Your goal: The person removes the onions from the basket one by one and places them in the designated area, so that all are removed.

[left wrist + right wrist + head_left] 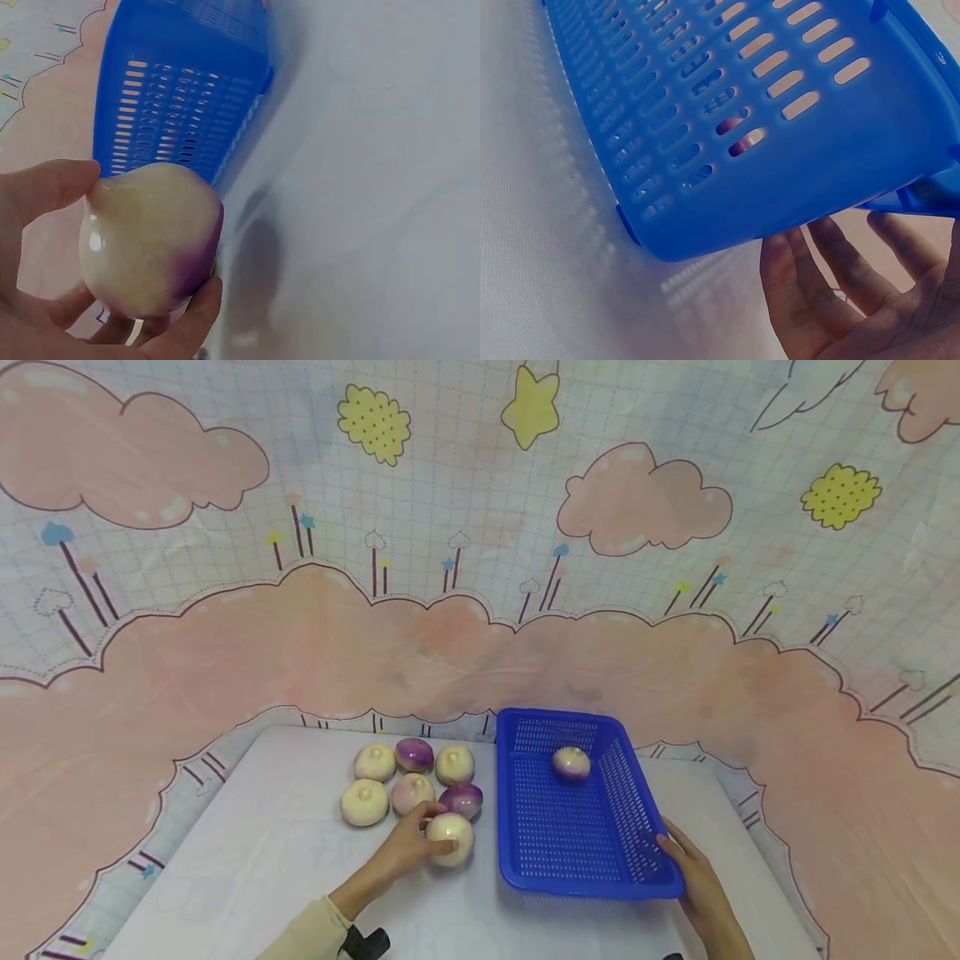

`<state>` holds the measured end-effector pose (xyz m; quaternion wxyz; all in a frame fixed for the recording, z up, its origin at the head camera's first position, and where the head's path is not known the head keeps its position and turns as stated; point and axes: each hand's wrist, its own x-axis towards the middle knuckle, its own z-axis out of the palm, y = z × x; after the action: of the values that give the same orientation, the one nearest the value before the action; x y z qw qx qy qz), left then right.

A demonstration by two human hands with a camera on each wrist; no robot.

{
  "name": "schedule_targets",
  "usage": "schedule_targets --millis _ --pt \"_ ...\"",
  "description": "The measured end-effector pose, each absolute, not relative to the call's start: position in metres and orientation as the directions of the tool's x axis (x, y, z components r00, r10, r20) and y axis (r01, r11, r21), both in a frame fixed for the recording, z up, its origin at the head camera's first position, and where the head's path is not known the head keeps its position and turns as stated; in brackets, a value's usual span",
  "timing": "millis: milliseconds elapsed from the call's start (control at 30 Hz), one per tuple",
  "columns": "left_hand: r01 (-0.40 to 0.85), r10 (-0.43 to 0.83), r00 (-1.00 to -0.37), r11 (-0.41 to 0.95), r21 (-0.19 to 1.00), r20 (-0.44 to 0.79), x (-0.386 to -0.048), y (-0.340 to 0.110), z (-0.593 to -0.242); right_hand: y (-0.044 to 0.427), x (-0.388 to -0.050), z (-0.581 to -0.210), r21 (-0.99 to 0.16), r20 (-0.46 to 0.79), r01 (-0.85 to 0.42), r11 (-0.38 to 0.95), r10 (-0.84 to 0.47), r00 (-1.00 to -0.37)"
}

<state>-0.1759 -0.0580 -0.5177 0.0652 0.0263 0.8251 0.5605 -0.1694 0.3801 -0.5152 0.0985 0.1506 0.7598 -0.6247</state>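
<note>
My left hand (pixel 411 845) grips a white and purple turnip (pixel 452 840), with the thumb on one side and curled fingers on the other. In the left wrist view this turnip (pixel 154 240) is held off the white table, its shadow beside it. To its right stands a blue perforated plastic basket (pixel 517 883). Inside the basket, toward the far end, lies one turnip (pixel 572 763). My right hand (pixel 701 881) holds the basket's right side near the front corner, thumb over the rim; in the right wrist view fingertips (pixel 778 251) touch its outer wall.
Several more turnips sit grouped left of the basket, among them a purple turnip (pixel 461 800) just behind the held one and a pale turnip (pixel 364 802) at the left. A patterned cloth (pixel 420 652) hangs behind the white table (pixel 247 852).
</note>
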Motion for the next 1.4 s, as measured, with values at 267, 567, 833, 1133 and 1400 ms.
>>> schedule_targets --millis 267,567,833,1133,1400 --pt "-0.020 0.127 -0.990 0.338 0.941 -0.067 -0.174 -0.054 -0.531 0.380 -0.170 -0.515 -0.921 -0.337 0.351 0.171 0.103 -0.936" --pt "-0.039 0.062 -0.996 0.379 0.924 -0.068 -0.178 -0.052 -0.536 0.380 -0.171 -0.516 -0.931 -0.327 0.334 0.149 0.070 -0.943" --pt "-0.025 0.078 -0.995 0.409 0.912 -0.063 -0.178 -0.056 -0.540 0.382 -0.170 -0.517 -0.924 -0.339 0.349 0.160 0.087 -0.937" --pt "-0.062 0.036 -0.996 0.415 0.908 -0.085 -0.171 -0.073 -0.523 0.382 -0.170 -0.514 -0.928 -0.328 0.338 0.157 0.082 -0.941" --pt "0.003 0.037 -0.999 0.311 0.950 -0.009 -0.169 -0.078 -0.489 0.381 -0.169 -0.515 -0.923 -0.340 0.349 0.162 0.084 -0.937"
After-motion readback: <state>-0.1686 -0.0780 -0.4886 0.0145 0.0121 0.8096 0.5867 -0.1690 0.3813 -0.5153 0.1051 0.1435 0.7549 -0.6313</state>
